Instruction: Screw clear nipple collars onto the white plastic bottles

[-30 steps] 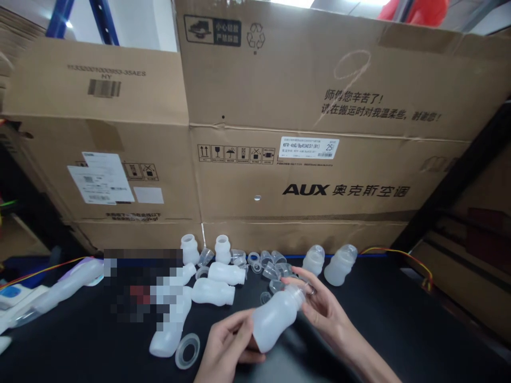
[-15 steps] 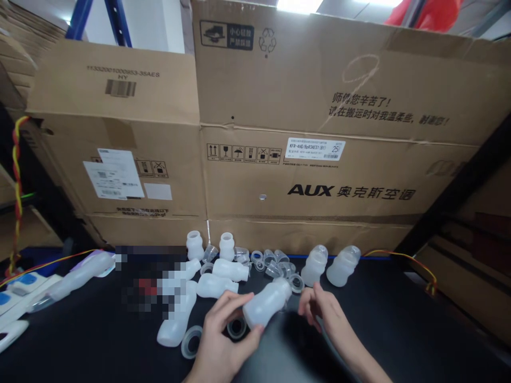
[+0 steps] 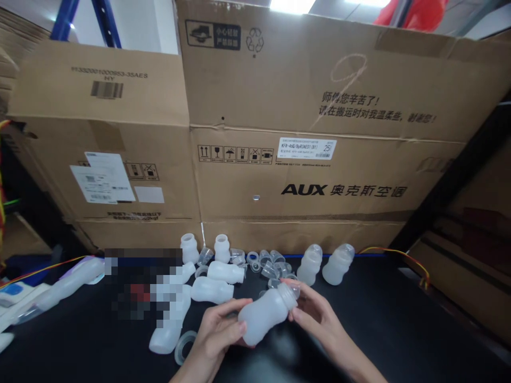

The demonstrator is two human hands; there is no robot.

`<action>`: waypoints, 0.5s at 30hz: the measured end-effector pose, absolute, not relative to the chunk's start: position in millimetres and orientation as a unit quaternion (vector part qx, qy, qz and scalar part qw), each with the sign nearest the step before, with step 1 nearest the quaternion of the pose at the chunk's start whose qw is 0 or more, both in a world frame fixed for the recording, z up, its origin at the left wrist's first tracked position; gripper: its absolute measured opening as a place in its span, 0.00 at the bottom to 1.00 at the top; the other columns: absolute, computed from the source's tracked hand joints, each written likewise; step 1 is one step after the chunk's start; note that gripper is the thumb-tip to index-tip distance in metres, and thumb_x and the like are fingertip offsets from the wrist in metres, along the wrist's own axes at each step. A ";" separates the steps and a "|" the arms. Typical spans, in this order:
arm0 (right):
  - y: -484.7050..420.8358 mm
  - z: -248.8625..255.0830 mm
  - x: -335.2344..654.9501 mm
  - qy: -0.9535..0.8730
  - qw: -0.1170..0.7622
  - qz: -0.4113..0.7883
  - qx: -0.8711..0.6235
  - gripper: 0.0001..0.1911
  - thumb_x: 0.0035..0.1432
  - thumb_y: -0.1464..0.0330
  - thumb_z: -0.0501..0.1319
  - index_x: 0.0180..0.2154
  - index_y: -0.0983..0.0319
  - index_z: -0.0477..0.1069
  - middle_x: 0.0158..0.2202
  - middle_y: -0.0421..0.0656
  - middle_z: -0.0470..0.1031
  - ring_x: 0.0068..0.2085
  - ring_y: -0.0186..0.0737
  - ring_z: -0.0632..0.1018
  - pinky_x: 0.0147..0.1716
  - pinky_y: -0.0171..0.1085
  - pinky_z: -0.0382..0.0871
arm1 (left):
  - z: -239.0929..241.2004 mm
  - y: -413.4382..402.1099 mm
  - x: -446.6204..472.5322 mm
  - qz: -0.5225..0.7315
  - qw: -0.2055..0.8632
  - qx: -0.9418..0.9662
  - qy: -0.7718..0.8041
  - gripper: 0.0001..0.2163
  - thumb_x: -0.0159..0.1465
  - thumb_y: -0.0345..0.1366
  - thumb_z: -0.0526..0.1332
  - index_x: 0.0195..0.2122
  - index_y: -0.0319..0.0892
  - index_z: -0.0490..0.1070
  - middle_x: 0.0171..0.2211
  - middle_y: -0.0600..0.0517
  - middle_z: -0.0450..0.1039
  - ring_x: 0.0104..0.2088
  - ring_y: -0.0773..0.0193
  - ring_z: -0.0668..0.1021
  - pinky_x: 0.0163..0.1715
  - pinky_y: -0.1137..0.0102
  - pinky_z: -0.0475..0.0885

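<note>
A frosted white plastic bottle (image 3: 261, 318) lies tilted in the air, its neck pointing up and right. My left hand (image 3: 219, 327) wraps round its base and lower body. At the neck end, the fingers of my right hand (image 3: 317, 314) are closed on a clear plastic cap (image 3: 294, 291) against the mouth; the fingers partly hide it. Just behind are loose clear caps (image 3: 269, 269) and ring collars. Two capped bottles (image 3: 310, 264) (image 3: 338, 264) stand upright beyond my right hand. A translucent ring collar (image 3: 184, 347) rests left of my left wrist.
Several uncapped bottles (image 3: 212, 290) lie on the black table (image 3: 379, 330) at left, with two upright (image 3: 189, 248) (image 3: 222, 248) behind them. A large cardboard box (image 3: 303, 213) walls off the back. A yellow-red wire (image 3: 399, 254) runs at the right. One patch at left is pixelated.
My right hand has moved left to the bottle's neck and closed on the clear cap there. The bottle, in my left hand, has shifted slightly. The whole view has moved a little.
</note>
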State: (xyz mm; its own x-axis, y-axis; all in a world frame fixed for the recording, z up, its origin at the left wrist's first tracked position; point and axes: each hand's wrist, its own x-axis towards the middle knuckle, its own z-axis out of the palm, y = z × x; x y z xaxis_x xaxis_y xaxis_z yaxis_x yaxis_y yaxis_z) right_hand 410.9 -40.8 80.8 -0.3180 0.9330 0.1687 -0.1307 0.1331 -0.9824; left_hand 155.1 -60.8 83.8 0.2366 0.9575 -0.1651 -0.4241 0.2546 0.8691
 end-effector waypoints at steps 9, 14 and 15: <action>-37.8 74.6 411.3 -0.610 0.502 0.476 -0.386 0.23 0.61 0.46 0.70 0.37 0.58 0.70 0.32 0.38 0.71 0.33 0.38 0.70 0.34 0.35 0.65 | 58.8 -63.8 165.8 0.537 0.482 0.610 0.326 0.20 0.54 0.35 0.77 0.49 0.47 0.84 0.46 0.45 0.77 0.45 0.53 0.84 0.41 0.66 0.82; -38.8 68.8 410.4 -0.672 0.493 0.385 -0.397 0.35 0.58 0.32 0.59 0.27 0.58 0.59 0.25 0.35 0.58 0.27 0.35 0.60 0.27 0.35 0.55 | 55.3 -80.1 175.2 0.584 0.237 0.701 0.334 0.23 0.58 0.26 0.68 0.53 0.53 0.81 0.47 0.46 0.80 0.48 0.54 0.84 0.49 0.65 0.80; -40.1 69.2 409.0 -0.678 0.491 0.373 -0.399 0.37 0.58 0.31 0.58 0.25 0.58 0.58 0.24 0.34 0.57 0.27 0.35 0.59 0.27 0.35 0.53 | 54.8 -83.3 176.5 0.591 0.216 0.695 0.347 0.23 0.59 0.25 0.67 0.53 0.53 0.81 0.48 0.46 0.81 0.49 0.54 0.84 0.50 0.66 0.79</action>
